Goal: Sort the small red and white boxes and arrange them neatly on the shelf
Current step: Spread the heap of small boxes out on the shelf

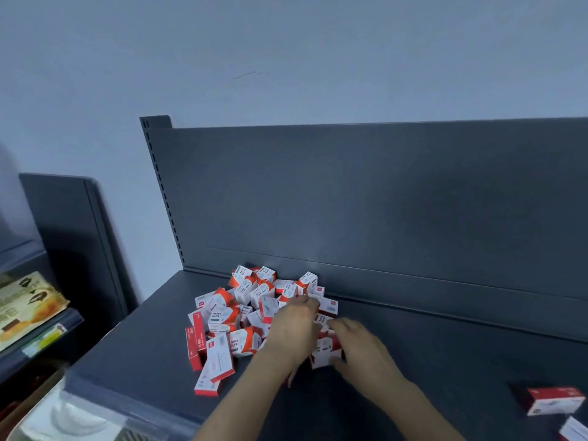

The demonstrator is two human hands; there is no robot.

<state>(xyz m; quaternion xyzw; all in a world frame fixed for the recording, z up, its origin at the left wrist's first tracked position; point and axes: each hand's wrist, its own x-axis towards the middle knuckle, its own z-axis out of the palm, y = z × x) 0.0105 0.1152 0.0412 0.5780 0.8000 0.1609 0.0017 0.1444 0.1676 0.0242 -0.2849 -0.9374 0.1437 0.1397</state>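
A loose heap of several small red and white boxes (241, 316) lies on the dark grey shelf (429, 361), against its back panel. My left hand (294, 329) reaches into the right side of the heap, fingers curled round boxes there. My right hand (362, 354) sits just right of it, thumb and fingers round a small red and white box (324, 353) at the heap's near right edge. Both hands are blurred. Longer flat red and white boxes (216, 364) lie at the heap's near left.
Two more red and white boxes (550, 401) lie apart at the shelf's near right, one cut off by the frame corner. A lower shelf unit with printed packets (28, 303) stands at the left. A pale plastic container (73, 418) sits below the shelf's front edge.
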